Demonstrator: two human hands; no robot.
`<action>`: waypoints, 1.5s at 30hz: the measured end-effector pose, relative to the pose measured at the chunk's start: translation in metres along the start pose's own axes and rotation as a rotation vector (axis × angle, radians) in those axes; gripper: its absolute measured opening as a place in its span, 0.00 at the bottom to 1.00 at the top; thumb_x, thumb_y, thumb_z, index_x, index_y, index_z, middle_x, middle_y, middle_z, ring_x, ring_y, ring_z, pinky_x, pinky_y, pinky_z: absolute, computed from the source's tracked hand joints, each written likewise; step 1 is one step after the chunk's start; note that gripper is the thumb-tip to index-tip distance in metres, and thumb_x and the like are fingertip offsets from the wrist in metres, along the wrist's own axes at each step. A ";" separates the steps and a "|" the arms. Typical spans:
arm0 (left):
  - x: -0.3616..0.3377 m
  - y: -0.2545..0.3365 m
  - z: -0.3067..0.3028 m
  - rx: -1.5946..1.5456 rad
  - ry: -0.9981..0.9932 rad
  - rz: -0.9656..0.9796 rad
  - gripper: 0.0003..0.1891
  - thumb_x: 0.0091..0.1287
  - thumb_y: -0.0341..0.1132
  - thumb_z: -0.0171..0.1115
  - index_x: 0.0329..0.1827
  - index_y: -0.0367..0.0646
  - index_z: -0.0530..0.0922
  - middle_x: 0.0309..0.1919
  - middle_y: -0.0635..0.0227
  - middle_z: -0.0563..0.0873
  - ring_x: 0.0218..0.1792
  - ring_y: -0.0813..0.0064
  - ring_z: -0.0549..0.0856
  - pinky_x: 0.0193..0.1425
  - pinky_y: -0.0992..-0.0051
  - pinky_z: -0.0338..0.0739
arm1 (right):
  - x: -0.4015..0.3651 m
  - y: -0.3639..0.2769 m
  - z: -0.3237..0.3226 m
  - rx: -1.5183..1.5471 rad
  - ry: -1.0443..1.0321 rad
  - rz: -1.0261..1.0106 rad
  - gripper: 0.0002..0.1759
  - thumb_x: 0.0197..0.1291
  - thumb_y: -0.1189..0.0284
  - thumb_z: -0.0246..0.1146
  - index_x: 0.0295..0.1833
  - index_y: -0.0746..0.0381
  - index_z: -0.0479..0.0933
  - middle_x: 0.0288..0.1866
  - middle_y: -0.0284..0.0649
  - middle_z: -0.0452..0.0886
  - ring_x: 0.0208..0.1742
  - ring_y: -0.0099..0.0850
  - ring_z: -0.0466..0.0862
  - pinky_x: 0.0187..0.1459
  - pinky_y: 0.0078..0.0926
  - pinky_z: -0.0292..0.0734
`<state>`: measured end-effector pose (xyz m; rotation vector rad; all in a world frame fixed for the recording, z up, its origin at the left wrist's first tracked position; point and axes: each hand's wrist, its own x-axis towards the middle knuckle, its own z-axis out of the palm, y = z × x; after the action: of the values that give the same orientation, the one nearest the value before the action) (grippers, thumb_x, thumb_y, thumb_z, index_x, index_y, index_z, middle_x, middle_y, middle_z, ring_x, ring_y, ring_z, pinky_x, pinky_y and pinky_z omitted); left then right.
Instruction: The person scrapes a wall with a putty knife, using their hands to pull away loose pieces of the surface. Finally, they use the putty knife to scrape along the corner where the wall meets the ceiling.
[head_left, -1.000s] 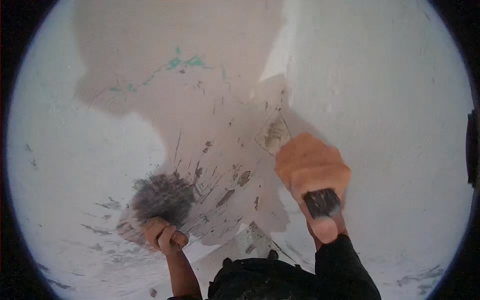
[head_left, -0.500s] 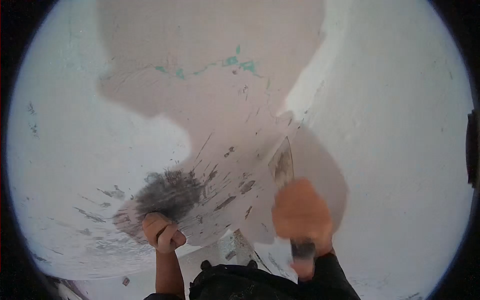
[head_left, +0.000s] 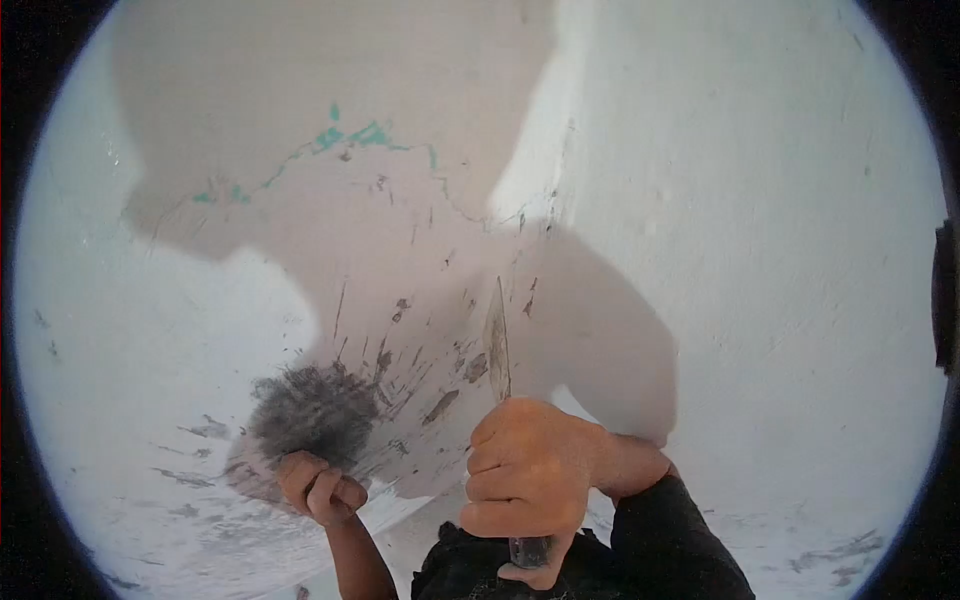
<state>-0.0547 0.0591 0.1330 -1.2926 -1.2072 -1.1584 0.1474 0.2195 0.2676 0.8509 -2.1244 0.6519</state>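
A dark grey, fuzzy clump (head_left: 315, 415) sticks up from my left hand (head_left: 320, 488), whose fingers are curled closed at its lower end; whether it is a brush or a wad of wool I cannot tell. My right hand (head_left: 528, 470) is wrapped around the black handle of a putty knife (head_left: 498, 345). Its thin metal blade points up, seen almost edge-on, over the wall (head_left: 720, 250). Dark scrapes and chipped spots (head_left: 440, 405) mark the pale surface between the clump and the blade.
Green patches (head_left: 330, 137) and a thin crack line run across the upper part of the wall. My shadow falls over its middle. More dark streaks (head_left: 840, 550) show at the lower right. A dark object (head_left: 944, 298) stands at the right edge.
The view has shifted, so the wall marks now sit farther left. My right hand has moved left and turned the putty knife's blade nearly edge-on. My left hand still grips the fuzzy clump, slightly lower.
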 end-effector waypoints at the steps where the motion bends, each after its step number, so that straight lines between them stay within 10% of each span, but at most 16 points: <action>1: -0.004 -0.002 -0.001 0.000 -0.007 0.012 0.07 0.65 0.34 0.50 0.40 0.48 0.76 0.35 0.65 0.74 0.29 0.69 0.73 0.30 0.69 0.69 | -0.002 0.008 -0.001 -0.003 0.017 0.005 0.19 0.41 0.55 0.64 0.24 0.60 0.74 0.13 0.31 0.64 0.12 0.29 0.68 0.13 0.28 0.56; 18: 0.004 0.001 -0.003 0.064 -0.013 0.081 0.12 0.73 0.44 0.49 0.39 0.46 0.74 0.34 0.66 0.72 0.31 0.70 0.72 0.32 0.68 0.67 | -0.015 0.001 0.002 -0.045 -0.240 0.094 0.26 0.44 0.45 0.65 0.19 0.56 0.69 0.10 0.34 0.66 0.11 0.33 0.71 0.15 0.33 0.60; 21: 0.002 -0.002 -0.006 0.104 -0.016 0.071 0.12 0.73 0.43 0.49 0.39 0.45 0.74 0.33 0.66 0.71 0.30 0.70 0.71 0.32 0.68 0.67 | -0.035 0.046 0.007 -0.179 0.006 0.278 0.26 0.44 0.45 0.64 0.18 0.56 0.68 0.09 0.35 0.66 0.10 0.34 0.70 0.14 0.34 0.60; 28: 0.003 -0.001 -0.002 0.110 0.015 0.071 0.08 0.68 0.37 0.46 0.36 0.47 0.74 0.33 0.64 0.73 0.29 0.70 0.74 0.30 0.68 0.67 | -0.021 0.017 0.016 -0.045 -0.143 -0.024 0.28 0.41 0.44 0.66 0.17 0.58 0.67 0.09 0.37 0.66 0.10 0.40 0.70 0.12 0.37 0.61; 45: -0.003 -0.003 -0.005 0.120 -0.032 0.044 0.12 0.71 0.43 0.49 0.37 0.44 0.73 0.33 0.66 0.71 0.31 0.69 0.73 0.31 0.67 0.66 | -0.014 0.027 -0.012 -0.126 0.045 0.122 0.24 0.38 0.51 0.70 0.16 0.56 0.66 0.09 0.32 0.67 0.10 0.35 0.71 0.13 0.29 0.62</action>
<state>-0.0582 0.0541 0.1303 -1.2446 -1.2462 -1.0215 0.1398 0.2500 0.2589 0.6366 -2.1643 0.5867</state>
